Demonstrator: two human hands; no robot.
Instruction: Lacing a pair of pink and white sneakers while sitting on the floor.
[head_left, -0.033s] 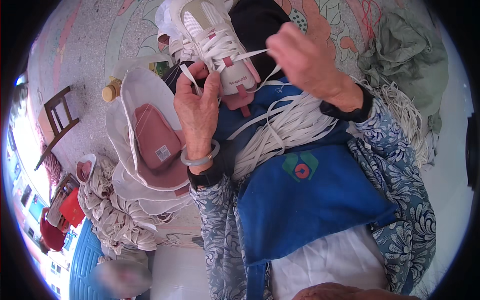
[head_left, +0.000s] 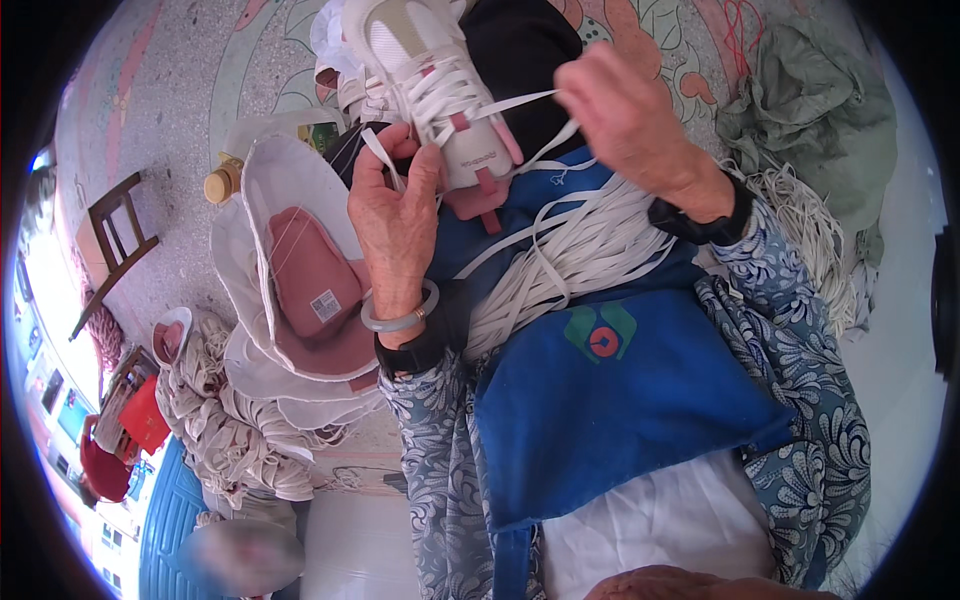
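A white sneaker upper [head_left: 402, 45] with pink trim lies in front of me, its toe pointing away and its tongue toward me. White lacing crosses its front. My right hand [head_left: 630, 120] is closed on a white shoelace [head_left: 518, 101], which runs taut from the eyelets; a slack length hangs below that hand. At the sneaker's left edge, my left hand [head_left: 396, 205] is closed, thumb and forefinger together, with a flat lace piece passing between its fingers. A thick bundle of loose white laces [head_left: 580, 248] rests across my lap on the blue apron [head_left: 630, 410].
At left stand nested white shoe uppers with a pink insole [head_left: 310, 265]. Beyond them are a yellow-capped bottle [head_left: 222, 182] and a wooden stool [head_left: 118, 240]. A pile of laced uppers [head_left: 215, 410] lies lower left. More laces [head_left: 800, 225] and a grey-green cloth [head_left: 820, 110] are at right.
My right hand has moved slightly to the right, drawing the lace out further. The sneaker has shifted a little with it. My left hand stays in place.
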